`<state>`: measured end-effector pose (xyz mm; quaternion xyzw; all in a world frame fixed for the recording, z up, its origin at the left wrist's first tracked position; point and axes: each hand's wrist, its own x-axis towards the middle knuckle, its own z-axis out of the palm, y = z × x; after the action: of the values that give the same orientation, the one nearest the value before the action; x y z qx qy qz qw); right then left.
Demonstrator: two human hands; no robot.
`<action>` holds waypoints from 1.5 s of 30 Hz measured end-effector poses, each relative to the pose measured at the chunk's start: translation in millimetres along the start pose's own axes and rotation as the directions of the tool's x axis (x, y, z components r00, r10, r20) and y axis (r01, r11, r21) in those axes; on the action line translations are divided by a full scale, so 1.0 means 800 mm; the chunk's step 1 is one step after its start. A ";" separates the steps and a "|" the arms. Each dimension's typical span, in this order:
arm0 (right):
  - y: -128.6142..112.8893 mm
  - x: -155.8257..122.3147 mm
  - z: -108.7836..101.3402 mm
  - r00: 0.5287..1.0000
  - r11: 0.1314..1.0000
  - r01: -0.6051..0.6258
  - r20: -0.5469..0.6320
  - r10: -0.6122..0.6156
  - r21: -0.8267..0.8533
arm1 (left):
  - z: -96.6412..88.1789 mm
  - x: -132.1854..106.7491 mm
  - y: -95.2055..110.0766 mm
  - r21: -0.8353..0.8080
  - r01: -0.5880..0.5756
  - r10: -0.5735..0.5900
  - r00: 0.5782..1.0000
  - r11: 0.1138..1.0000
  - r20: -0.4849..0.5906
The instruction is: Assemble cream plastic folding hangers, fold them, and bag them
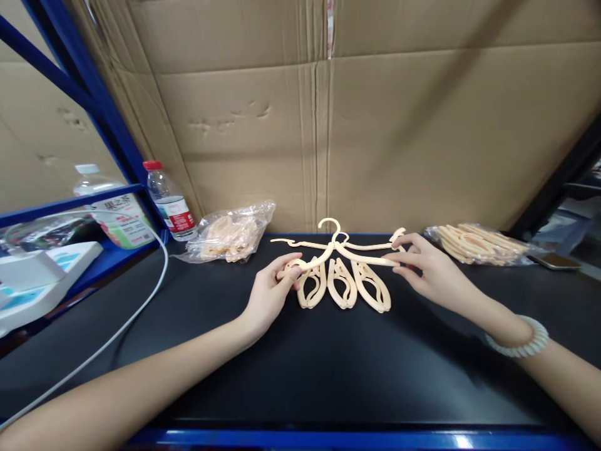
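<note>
I see the cream plastic clip hanger (335,250) on the black table (328,376), long axis running left to right. My left hand (270,293) pinches its left tip, and my right hand (425,268) closes lightly on the right arm.

Cream hanger (339,255) (clips seemingly attached), flat

Hanger (335,250) end partly under left hand (270,294)

You're at a packing bench in a warehouse: blue steel racking (79,81), cardboard cartons (375,125), bagged hangers (479,244) on a black tabletop (328,369).
</note>
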<state>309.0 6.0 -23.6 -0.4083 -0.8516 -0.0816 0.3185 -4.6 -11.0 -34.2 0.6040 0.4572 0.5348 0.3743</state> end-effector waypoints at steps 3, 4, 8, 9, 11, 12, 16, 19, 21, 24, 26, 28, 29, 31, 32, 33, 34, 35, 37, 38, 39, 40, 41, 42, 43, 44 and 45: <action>-0.003 0.002 0.001 0.999 0.997 0.019 -0.051 -0.015 0.070 | 0.000 0.000 -0.001 0.007 0.008 -0.008 1.000 1.000 0.007; -0.004 0.003 0.001 0.998 0.995 0.021 -0.064 -0.015 0.093 | -0.001 0.000 -0.002 0.008 0.009 -0.009 1.000 1.000 0.010; -0.008 0.005 0.000 0.994 0.990 -0.008 -0.103 0.023 0.142 | -0.001 0.001 -0.004 0.003 0.000 0.000 0.999 1.000 0.033; -0.009 0.005 0.000 0.993 0.988 -0.030 -0.105 0.046 0.155 | -0.001 0.001 -0.005 -0.002 -0.003 0.003 0.999 1.000 0.039; -0.009 0.005 0.001 0.989 0.971 -0.088 -0.097 0.112 0.224 | -0.001 0.002 -0.006 -0.007 -0.006 0.007 0.999 1.000 0.046; -0.009 0.005 0.001 0.985 0.953 -0.121 -0.087 0.150 0.279 | -0.002 0.002 -0.006 -0.004 -0.006 0.007 0.999 1.000 0.048; -0.009 0.004 0.004 0.950 0.828 -0.250 -0.040 0.311 0.502 | -0.003 0.002 -0.007 0.036 -0.007 0.005 0.998 0.999 0.055; -0.011 0.005 0.005 0.912 0.733 -0.319 -0.016 0.410 0.601 | -0.003 0.002 -0.009 0.044 -0.010 0.007 0.997 0.999 0.074; -0.011 0.006 0.006 0.895 0.675 -0.344 0.011 0.445 0.653 | -0.003 0.002 -0.010 0.050 -0.017 0.013 0.996 0.999 0.087; -0.009 0.007 0.007 0.892 0.641 -0.367 0.059 0.448 0.674 | -0.003 0.003 -0.011 0.058 -0.032 0.027 0.995 0.998 0.092; -0.008 0.008 0.008 0.902 0.665 -0.368 0.077 0.425 0.650 | -0.003 0.003 -0.011 0.052 -0.037 0.032 0.996 0.998 0.087; -0.008 0.008 0.008 0.915 0.695 -0.364 0.096 0.392 0.620 | -0.003 0.003 -0.010 0.033 -0.031 0.028 0.996 0.999 0.089; -0.009 0.009 0.008 0.920 0.703 -0.361 0.108 0.378 0.613 | -0.002 0.002 -0.009 0.018 -0.024 0.023 0.996 1.000 0.089; -0.011 0.010 0.007 0.924 0.697 -0.359 0.131 0.360 0.621 | -0.001 0.001 -0.006 -0.017 -0.005 0.006 0.996 1.000 0.086; -0.013 0.010 0.006 0.925 0.686 -0.358 0.139 0.355 0.633 | 0.000 0.000 -0.004 -0.035 0.007 -0.004 0.997 0.999 0.080; -0.013 0.010 0.005 0.924 0.673 -0.359 0.143 0.355 0.647 | 0.000 -0.001 -0.002 -0.053 0.019 -0.015 0.997 0.998 0.070; -0.014 0.011 0.004 0.921 0.659 -0.362 0.144 0.362 0.659 | 0.001 -0.001 0.000 -0.071 0.028 -0.024 0.998 0.997 0.056; -0.014 0.011 0.002 0.915 0.643 -0.370 0.143 0.377 0.670 | 0.001 -0.001 0.002 -0.092 0.036 -0.032 0.999 0.995 0.042; -0.015 0.012 0.000 0.900 0.590 -0.381 0.141 0.412 0.712 | 0.003 -0.001 0.005 -0.140 0.048 -0.046 0.999 0.989 0.020; -0.015 0.012 -0.001 0.893 0.551 -0.384 0.146 0.426 0.741 | 0.003 0.000 0.007 -0.167 0.055 -0.053 0.998 0.984 0.015; -0.016 0.012 -0.001 0.886 0.507 -0.385 0.156 0.436 0.771 | 0.004 0.000 0.008 -0.192 0.062 -0.061 0.998 0.979 0.012; -0.018 0.012 -0.002 0.881 0.462 -0.387 0.171 0.441 0.798 | 0.004 0.000 0.009 -0.214 0.070 -0.069 0.998 0.974 0.014; -0.021 0.012 -0.002 0.876 0.417 -0.388 0.188 0.444 0.822 | 0.005 -0.001 0.011 -0.229 0.076 -0.074 0.997 0.970 0.019; -0.025 0.012 -0.003 0.871 0.372 -0.390 0.206 0.447 0.842 | 0.005 -0.002 0.013 -0.238 0.078 -0.074 0.997 0.968 0.026; -0.029 0.012 -0.003 0.866 0.327 -0.390 0.223 0.447 0.861 | 0.006 -0.003 0.015 -0.241 0.075 -0.068 0.997 0.968 0.037; -0.035 0.012 -0.004 0.863 0.279 -0.388 0.239 0.445 0.879 | 0.007 -0.005 0.017 -0.239 0.066 -0.056 0.997 0.969 0.051; -0.040 0.011 -0.004 0.861 0.229 -0.384 0.258 0.439 0.894 | 0.007 -0.007 0.019 -0.233 0.056 -0.040 0.997 0.971 0.071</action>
<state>282.3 -10.5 -11.8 -0.3624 -0.5980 0.4890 0.5214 3.4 -20.4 -22.5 0.5615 0.3926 0.5558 0.4708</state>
